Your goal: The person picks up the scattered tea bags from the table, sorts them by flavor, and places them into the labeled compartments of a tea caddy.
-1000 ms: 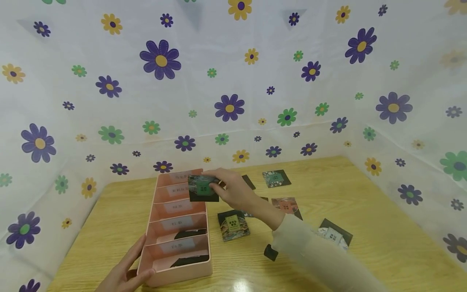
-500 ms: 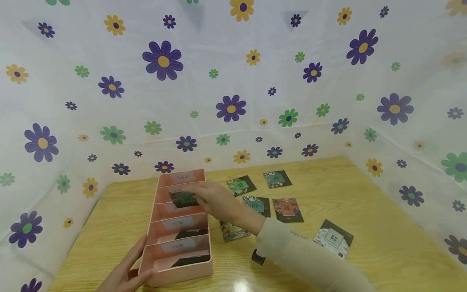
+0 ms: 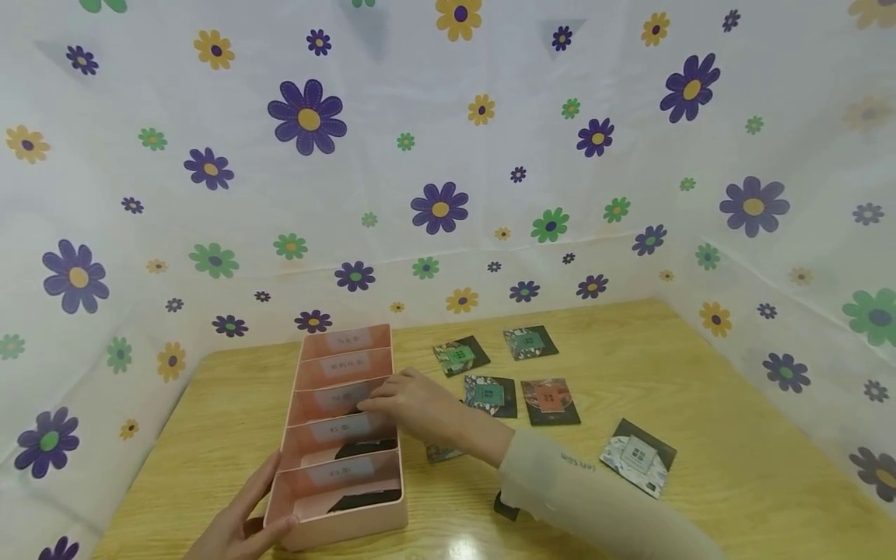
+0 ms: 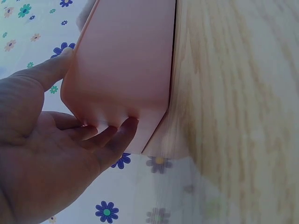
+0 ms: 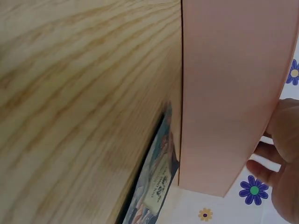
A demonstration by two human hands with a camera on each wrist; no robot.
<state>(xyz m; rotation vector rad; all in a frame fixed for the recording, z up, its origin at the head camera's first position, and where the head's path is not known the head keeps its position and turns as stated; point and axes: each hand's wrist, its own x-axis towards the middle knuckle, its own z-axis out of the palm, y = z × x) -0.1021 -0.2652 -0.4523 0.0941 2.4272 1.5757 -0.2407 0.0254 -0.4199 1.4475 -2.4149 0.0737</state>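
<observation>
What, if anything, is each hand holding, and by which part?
Left hand: the pink box, by its near-left corner. Right hand: cannot tell; it reaches into the middle compartment, hiding any grip.

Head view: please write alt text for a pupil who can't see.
A person's right hand reaches into the middle compartment of a pink box while the left hand grips its near end. Packets lie beside the box on a wooden table before a flowered backdrop.
</observation>
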